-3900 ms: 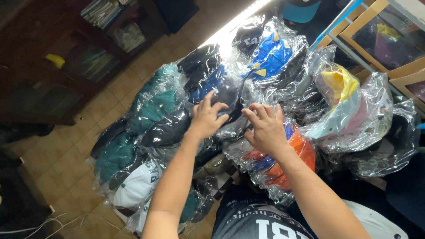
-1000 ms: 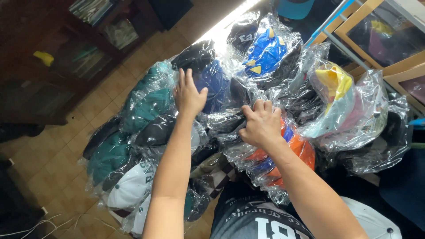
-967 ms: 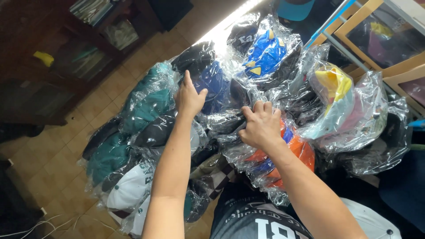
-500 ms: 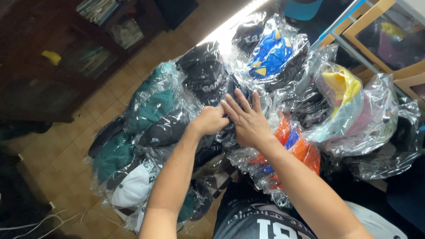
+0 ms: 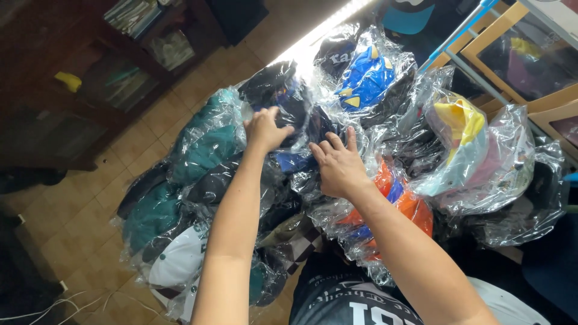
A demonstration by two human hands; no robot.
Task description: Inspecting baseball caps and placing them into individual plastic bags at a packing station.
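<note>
Head view shows us leaning over a heap of caps in clear plastic bags, and we take the black bag [image 5: 283, 96] at the heap's middle as our landmark. Our left hand [image 5: 265, 127] is curled on the near edge of the black bag, fingers pinching its film. Our right hand [image 5: 338, 165] lies open and flat, fingers spread, on crumpled film just right of the black bag, pressing rather than gripping.

To do this well, we judge it best to pinch the film itself, not the cap inside, and to hold the neighbours down with the flat hand so the heap does not slide. The bags are slippery and stacked loosely, so a slow, steady lift seems wiser than a tug.

As for contents: the black bag holds a dark cap. Left of it, the teal bags [image 5: 205, 144] hold teal caps, and further down that side a white cap [image 5: 180, 265] sits in its own bag. Beyond it, the blue cap [image 5: 367, 75] with yellow marks is wrapped singly. Right of it and nearer us lies the orange cap [image 5: 409, 204], and farther right the yellow cap [image 5: 466, 129], each bagged. Whether any bag is sealed, we cannot tell.
</note>
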